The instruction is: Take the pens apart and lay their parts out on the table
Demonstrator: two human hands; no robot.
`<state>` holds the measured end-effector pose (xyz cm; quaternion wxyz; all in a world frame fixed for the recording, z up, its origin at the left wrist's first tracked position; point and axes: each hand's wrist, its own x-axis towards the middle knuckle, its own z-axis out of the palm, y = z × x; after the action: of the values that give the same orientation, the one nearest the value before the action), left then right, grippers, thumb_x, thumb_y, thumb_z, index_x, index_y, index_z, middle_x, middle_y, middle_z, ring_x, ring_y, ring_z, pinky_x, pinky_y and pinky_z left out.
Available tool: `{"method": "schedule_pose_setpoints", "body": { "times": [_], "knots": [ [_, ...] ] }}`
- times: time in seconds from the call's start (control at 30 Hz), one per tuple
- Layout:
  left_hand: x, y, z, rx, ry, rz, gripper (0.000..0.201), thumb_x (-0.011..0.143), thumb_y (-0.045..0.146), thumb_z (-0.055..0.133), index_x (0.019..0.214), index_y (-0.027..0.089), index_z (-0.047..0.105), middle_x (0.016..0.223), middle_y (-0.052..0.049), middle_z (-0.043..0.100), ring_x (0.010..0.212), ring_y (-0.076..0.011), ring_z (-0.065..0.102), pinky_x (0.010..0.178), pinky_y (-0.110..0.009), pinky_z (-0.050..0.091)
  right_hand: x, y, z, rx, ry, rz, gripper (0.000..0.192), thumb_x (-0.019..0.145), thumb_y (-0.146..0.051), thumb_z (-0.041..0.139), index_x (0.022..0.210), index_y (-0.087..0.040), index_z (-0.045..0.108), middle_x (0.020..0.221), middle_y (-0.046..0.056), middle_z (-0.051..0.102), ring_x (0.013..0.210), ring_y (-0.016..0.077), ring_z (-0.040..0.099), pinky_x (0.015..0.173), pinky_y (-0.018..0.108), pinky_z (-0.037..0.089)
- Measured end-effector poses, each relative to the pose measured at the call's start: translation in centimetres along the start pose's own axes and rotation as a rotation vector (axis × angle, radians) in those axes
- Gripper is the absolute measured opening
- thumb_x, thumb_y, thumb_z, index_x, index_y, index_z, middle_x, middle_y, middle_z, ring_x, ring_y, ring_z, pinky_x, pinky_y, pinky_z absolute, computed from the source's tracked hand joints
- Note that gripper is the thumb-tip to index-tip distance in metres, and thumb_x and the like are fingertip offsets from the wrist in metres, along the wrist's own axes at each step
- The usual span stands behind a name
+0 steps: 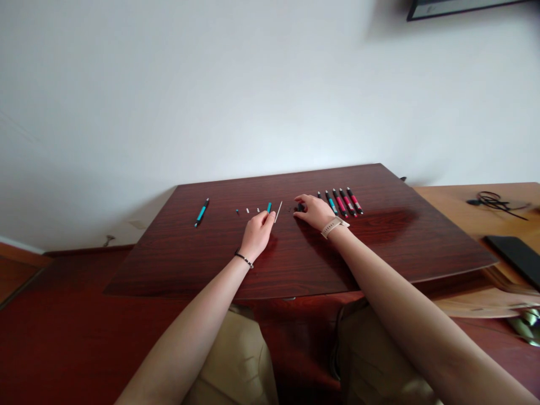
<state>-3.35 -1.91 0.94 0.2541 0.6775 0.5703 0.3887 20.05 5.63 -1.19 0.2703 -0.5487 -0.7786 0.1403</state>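
My left hand (pixel 256 232) is closed, with a teal pen barrel (pixel 269 207) sticking up past its fingers. Right beside its thumb is a thin, pale pen refill (pixel 279 210); whether the thumb touches it is unclear. My right hand (pixel 316 211) curls around a small black pen part (pixel 300 207), thumb and forefinger on either side. Tiny dark bits (pixel 289 210) lie between the two hands. Left of my left hand sit a small white piece (pixel 247 210), a pale tip-like piece (pixel 258 210) and a small dark-and-teal piece (pixel 237 212).
A whole teal pen (pixel 201 212) lies at the left of the dark wooden table (pixel 169 253). Several pens, pink ones (pixel 355 201) and a teal one (pixel 331 202), lie in a row by my right hand. A lower wooden desk at right bears a black cable (pixel 491 201) and a flat black object (pixel 512 256).
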Motion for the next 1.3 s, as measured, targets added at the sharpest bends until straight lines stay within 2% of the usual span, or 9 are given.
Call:
{"method": "schedule_pose_setpoints", "body": {
  "times": [0.23,0.3,0.4,0.53,0.67,0.83,0.97,1.13,1.3],
  "knots": [
    [0.1,-0.1,-0.2,0.017,0.012,-0.015,0.046,0.106,0.052,0.049,0.07,0.023,0.045,0.062,0.002,0.051,0.061,-0.0157,0.048,0.063,-0.03,0.032,-0.1,-0.3,-0.2,0.043,0.071,-0.01,0.039,0.092,-0.026,0.078,0.129,-0.018,0.071,0.119,0.012,0.077,0.094,0.0252,0.072,0.093,0.039,0.056],
    [0.2,0.1,-0.1,-0.002,0.01,-0.033,0.044,0.105,0.052,0.051,0.072,0.023,0.047,0.061,0.002,0.052,0.06,-0.0158,0.049,0.063,-0.029,0.033,-0.1,-0.6,-0.5,0.074,0.128,-0.035,0.034,0.092,-0.017,0.071,0.126,-0.019,0.072,0.118,0.011,0.077,0.09,0.024,0.071,0.091,0.038,0.057],
    [0.2,0.3,0.1,-0.07,0.005,-0.037,0.036,0.104,0.048,0.055,0.079,0.023,0.054,0.064,0.002,0.058,0.061,-0.0164,0.056,0.067,-0.029,0.04,-0.5,-1.5,-1.0,0.144,0.184,-0.118,0.039,0.088,-0.003,0.06,0.12,-0.02,0.074,0.114,0.009,0.076,0.091,0.0229,0.071,0.088,0.036,0.057],
    [0.3,-0.1,0.6,-0.136,0.002,-0.008,0.021,0.099,0.039,0.066,0.089,0.023,0.058,0.077,0.0,0.068,0.072,-0.0182,0.066,0.075,-0.029,0.047,-1.7,-3.5,-1.6,0.233,0.17,-0.248,0.04,0.09,-0.002,0.055,0.119,-0.021,0.074,0.115,0.009,0.074,0.093,0.0225,0.071,0.09,0.034,0.057],
    [0.3,-0.5,0.5,-0.103,-0.004,0.056,0.011,0.091,0.028,0.073,0.094,0.022,0.064,0.09,-0.002,0.072,0.084,-0.0195,0.068,0.083,-0.031,0.05,-3.2,-5.4,-1.7,0.263,0.12,-0.31,0.038,0.095,-0.004,0.054,0.12,-0.023,0.075,0.116,0.008,0.073,0.097,0.0228,0.071,0.091,0.034,0.056],
    [0.2,-0.3,0.0,-0.079,-0.053,0.069,0.009,0.088,0.022,0.074,0.094,0.021,0.068,0.091,-0.003,0.075,0.085,-0.0195,0.069,0.083,-0.031,0.052,-4.8,-7.2,-0.9,0.284,0.05,-0.304,0.034,0.096,-0.006,0.059,0.118,-0.026,0.075,0.115,0.007,0.073,0.097,0.0216,0.071,0.09,0.033,0.057],
    [0.2,0.4,-0.1,0.005,-0.036,0.081,0.007,0.087,0.016,0.071,0.093,0.02,0.069,0.088,-0.003,0.075,0.08,-0.019,0.068,0.077,-0.03,0.05,-5.4,-8.1,-0.1,0.339,0.095,-0.252,0.027,0.096,-0.01,0.065,0.117,-0.026,0.074,0.115,0.006,0.074,0.093,0.02,0.072,0.087,0.032,0.059],
    [-0.2,1.5,0.4,0.084,-0.006,0.065,0.006,0.089,0.016,0.069,0.092,0.022,0.067,0.087,-0.002,0.075,0.081,-0.0184,0.07,0.078,-0.028,0.051,-4.8,-7.8,0.3,0.447,0.134,-0.136,0.007,0.096,-0.019,0.072,0.102,-0.023,0.072,0.099,0.003,0.078,0.086,0.0187,0.073,0.082,0.031,0.059],
    [-0.7,1.8,0.6,0.108,0.035,0.042,0.011,0.089,0.016,0.07,0.095,0.023,0.063,0.087,0.0,0.075,0.081,-0.0172,0.071,0.077,-0.027,0.052,-4.5,-7.3,0.0,0.524,0.073,-0.079,0.005,0.093,-0.02,0.075,0.097,-0.022,0.074,0.092,0.001,0.081,0.085,0.0183,0.076,0.081,0.03,0.058]
  ]
}}
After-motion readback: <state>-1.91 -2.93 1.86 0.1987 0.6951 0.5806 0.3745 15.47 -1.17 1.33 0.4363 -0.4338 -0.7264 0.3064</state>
